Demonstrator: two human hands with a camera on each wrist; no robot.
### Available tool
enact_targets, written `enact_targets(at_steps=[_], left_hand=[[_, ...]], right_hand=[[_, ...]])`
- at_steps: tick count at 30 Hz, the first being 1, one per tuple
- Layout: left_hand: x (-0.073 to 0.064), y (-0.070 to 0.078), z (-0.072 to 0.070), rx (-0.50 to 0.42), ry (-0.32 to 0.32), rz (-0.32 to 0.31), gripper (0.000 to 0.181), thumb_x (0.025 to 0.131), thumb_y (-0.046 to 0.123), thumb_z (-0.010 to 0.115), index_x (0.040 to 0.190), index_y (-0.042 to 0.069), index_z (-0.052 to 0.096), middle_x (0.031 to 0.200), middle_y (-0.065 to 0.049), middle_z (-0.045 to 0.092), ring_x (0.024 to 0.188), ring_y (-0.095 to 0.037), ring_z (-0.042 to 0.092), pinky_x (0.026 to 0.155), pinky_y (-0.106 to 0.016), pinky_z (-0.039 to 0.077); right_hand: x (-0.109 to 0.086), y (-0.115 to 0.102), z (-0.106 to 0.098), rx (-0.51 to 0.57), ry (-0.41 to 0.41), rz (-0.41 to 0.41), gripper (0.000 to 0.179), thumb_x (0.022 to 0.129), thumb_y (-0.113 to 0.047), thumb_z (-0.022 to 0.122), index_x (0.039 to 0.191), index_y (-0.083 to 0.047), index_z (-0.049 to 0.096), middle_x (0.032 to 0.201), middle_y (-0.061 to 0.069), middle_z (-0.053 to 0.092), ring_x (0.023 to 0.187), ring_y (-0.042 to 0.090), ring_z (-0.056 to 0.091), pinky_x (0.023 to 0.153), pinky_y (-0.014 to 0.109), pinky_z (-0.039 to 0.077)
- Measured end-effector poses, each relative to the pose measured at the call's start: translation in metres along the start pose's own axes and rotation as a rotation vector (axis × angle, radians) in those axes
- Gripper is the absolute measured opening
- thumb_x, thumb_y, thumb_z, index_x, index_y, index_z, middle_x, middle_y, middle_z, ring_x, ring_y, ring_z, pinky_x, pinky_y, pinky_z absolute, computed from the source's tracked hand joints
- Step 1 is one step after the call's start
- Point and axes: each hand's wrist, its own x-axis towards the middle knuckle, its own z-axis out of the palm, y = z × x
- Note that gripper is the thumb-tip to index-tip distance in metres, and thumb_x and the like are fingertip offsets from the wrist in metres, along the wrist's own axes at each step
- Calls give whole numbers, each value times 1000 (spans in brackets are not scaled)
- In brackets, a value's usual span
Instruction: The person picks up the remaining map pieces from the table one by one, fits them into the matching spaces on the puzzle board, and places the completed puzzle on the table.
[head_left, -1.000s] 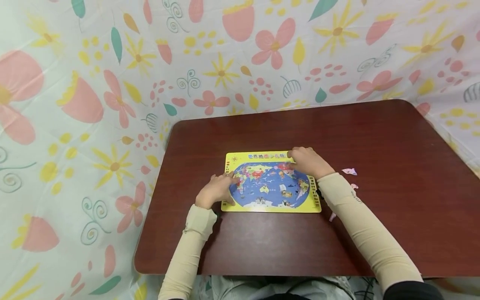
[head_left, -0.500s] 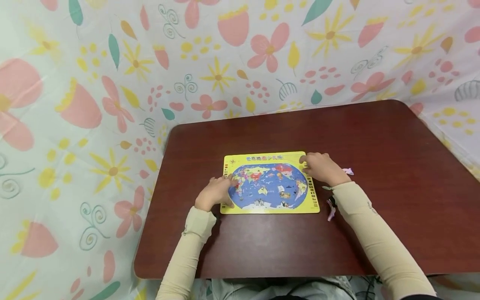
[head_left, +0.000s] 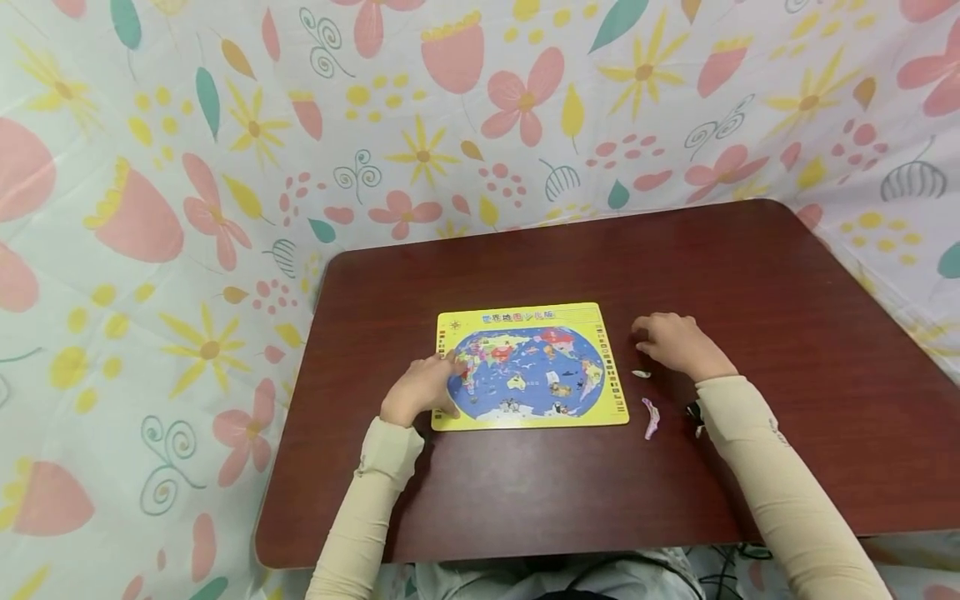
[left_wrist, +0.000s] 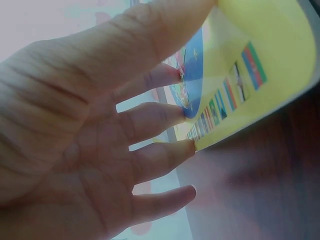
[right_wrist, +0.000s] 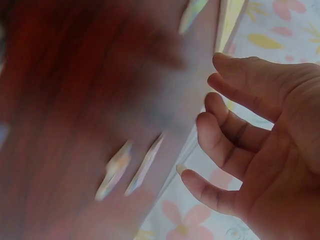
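A yellow-bordered children's world map puzzle board [head_left: 517,422] lies flat on the table. At its left edge is my left hand [head_left: 422,387], thumb and fingers spread and fairly straight, touching the border; flags printed along this border [left_wrist: 230,95] show in the left wrist view. My right hand [head_left: 682,346] hovers over the table to the right of the board, fingers loosely bent with nothing between them. Under and near it are small puzzle pieces: a pale one [head_left: 641,374], a curved pink-purple one [head_left: 651,418], and two slim ones [right_wrist: 115,170] in the right wrist view.
The dark brown table [head_left: 525,492] has its back edge close against a flower-printed cloth [head_left: 450,117], which also hangs at the left. Dark cables [head_left: 723,575] hang below the front edge at the right.
My right hand has moved rightward off the map's upper right corner and over the loose pieces, uncovering the pink-purple one. My left hand has stayed at the board's left edge.
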Motion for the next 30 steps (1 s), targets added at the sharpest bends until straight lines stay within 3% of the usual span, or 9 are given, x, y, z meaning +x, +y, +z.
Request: enact_targets(at_steps=[5, 12, 19, 30], left_hand=[[0, 3, -2, 3, 3, -1, 82, 72, 27, 94, 145, 16, 58, 159, -19, 36, 136, -37, 47, 111, -51, 37], [-2, 5, -2, 4, 22, 15, 81, 70, 26, 95, 143, 14, 60, 156, -20, 40, 132, -38, 51, 108, -50, 41], [-3, 3, -5, 12, 34, 17, 81, 70, 27, 96, 141, 11, 61, 155, -20, 42, 125, -36, 56, 104, -48, 45], [-2, 2, -3, -14, 32, 23, 83, 69, 26, 96, 143, 12, 60, 156, -19, 40, 131, -37, 52, 107, -49, 42]], right_hand=[[-14, 18, -3, 7, -6, 34, 22, 90, -5, 70, 111, 3, 69, 97, 20, 70, 68, 24, 61, 66, 55, 50], [-27, 38, -9, -22, 26, 59, 17, 92, -5, 68, 107, 2, 71, 97, 21, 71, 83, 40, 67, 68, 63, 49], [-27, 49, -10, -36, 48, 56, 4, 91, -5, 68, 94, -3, 71, 80, 8, 64, 74, 30, 60, 68, 59, 47], [-23, 55, -9, -42, 50, 43, 6, 91, -6, 72, 92, -1, 71, 80, 11, 65, 71, 28, 59, 69, 54, 50]])
